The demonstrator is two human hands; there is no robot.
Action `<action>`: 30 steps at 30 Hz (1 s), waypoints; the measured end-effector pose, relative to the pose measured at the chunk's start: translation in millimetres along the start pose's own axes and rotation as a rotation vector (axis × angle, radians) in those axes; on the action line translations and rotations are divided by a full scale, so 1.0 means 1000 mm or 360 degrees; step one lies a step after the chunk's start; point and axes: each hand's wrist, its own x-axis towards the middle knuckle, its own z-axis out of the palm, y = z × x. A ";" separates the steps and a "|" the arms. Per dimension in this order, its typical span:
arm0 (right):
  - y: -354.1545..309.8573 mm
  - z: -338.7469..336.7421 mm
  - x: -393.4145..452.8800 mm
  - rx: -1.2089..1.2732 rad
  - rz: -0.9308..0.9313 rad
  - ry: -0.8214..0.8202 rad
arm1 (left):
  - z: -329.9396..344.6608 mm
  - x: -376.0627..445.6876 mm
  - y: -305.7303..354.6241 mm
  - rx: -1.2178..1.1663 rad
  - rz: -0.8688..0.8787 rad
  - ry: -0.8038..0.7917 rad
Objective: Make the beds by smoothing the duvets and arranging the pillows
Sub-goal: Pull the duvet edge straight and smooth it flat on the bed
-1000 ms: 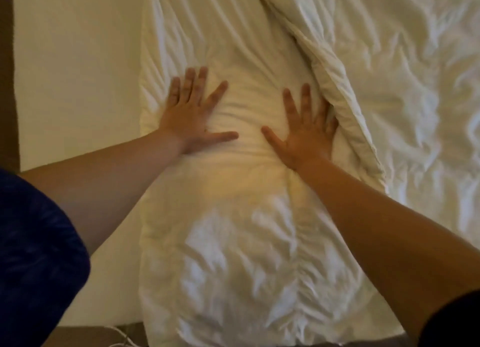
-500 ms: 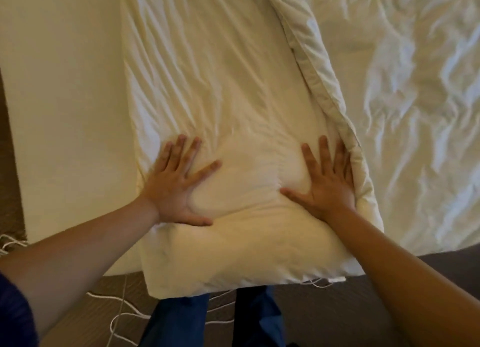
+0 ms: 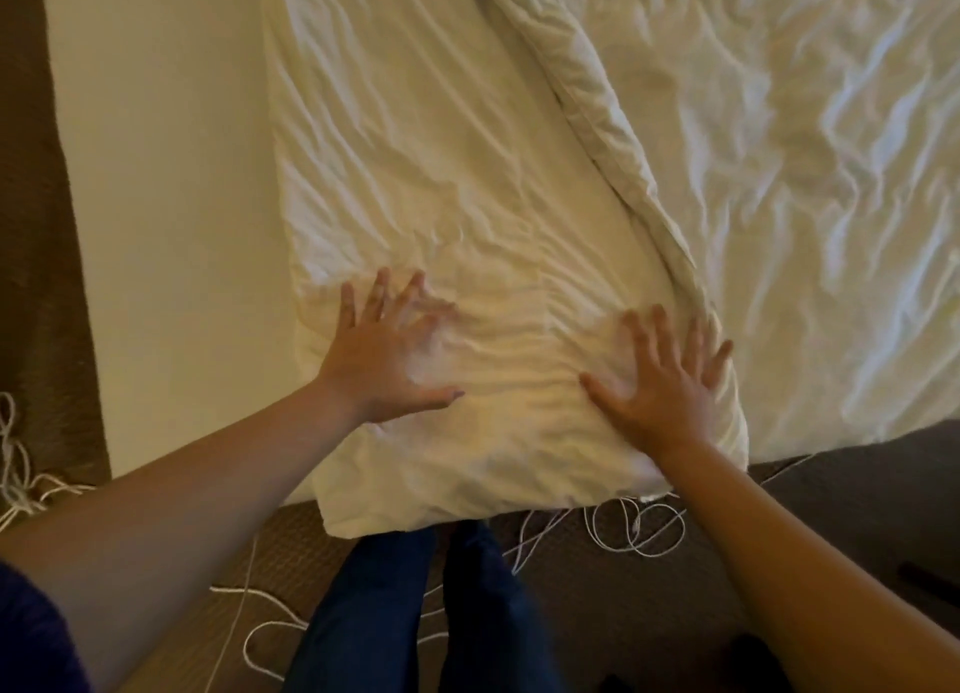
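Head view: a person stood at the foot of a bed and pressed both palms flat on the near end of a folded cream duvet [image 3: 467, 256]. The left hand [image 3: 382, 352] lay near the duvet's left edge, its fingers [image 3: 375, 297] straight and spread; they were blurred. The right hand [image 3: 662, 380] lay close to the thick folded edge [image 3: 618, 136] that ran diagonally up the bed, fingers likewise straight and spread, gripping nothing. Between the two hands the fabric was bunched in fine ridges. The duvet's near end hung just over the foot of the bed, above the person's dark trousers [image 3: 415, 614]. To the left lay a bare strip of mattress [image 3: 166, 225]; to the right, a rumpled white cover [image 3: 805, 225]. White cords [image 3: 623, 531] trailed on the carpet [image 3: 649, 588] below.

The step in hand appeared to be smoothing the duvet. Deep creases marked the upper part, so the job looked far from done. The next move likely called for flat, even strokes outward, without dragging the duvet off the bed's end. No pillow was in view.
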 end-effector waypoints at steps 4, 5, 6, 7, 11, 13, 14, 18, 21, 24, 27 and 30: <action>-0.080 0.022 -0.005 0.0012 -0.0434 -0.0051 | 0.047 -0.005 0.062 -0.0015 -0.0020 0.0135; -0.087 0.032 -0.008 -0.0032 -0.0484 -0.0056 | 0.060 -0.008 0.067 0.0047 -0.0038 0.0170; -0.085 0.042 -0.012 -0.0066 -0.0498 -0.0028 | 0.070 -0.012 0.068 0.0092 -0.0043 0.0212; -0.076 0.051 -0.015 -0.0085 -0.0507 0.0023 | 0.078 -0.015 0.064 0.0118 -0.0036 0.0258; -0.010 0.072 -0.021 -0.0120 -0.0625 0.0080 | 0.091 -0.025 0.045 0.0232 0.0093 0.0328; 0.024 0.072 -0.024 -0.0057 -0.0613 0.0075 | 0.094 -0.031 0.036 0.0272 0.0130 0.0277; 0.039 0.070 -0.026 -0.0023 -0.0588 0.0065 | 0.094 -0.034 0.030 0.0276 0.0145 0.0247; 0.062 0.053 -0.040 0.0035 -0.0464 -0.0042 | 0.082 -0.046 0.022 0.0297 0.0111 0.0030; 0.052 0.029 -0.058 0.0156 -0.0323 -0.0261 | 0.055 -0.059 0.029 0.0240 -0.0137 -0.0324; 0.032 -0.021 -0.082 0.0434 -0.0299 -0.0378 | 0.004 -0.085 0.043 -0.0257 -0.0443 -0.0561; 0.005 -0.085 -0.112 0.0702 -0.0326 -0.0421 | -0.061 -0.130 0.057 -0.0937 -0.0573 -0.0355; -0.023 -0.147 -0.140 0.0894 -0.0322 -0.0438 | -0.127 -0.181 0.074 -0.1173 -0.0590 -0.0125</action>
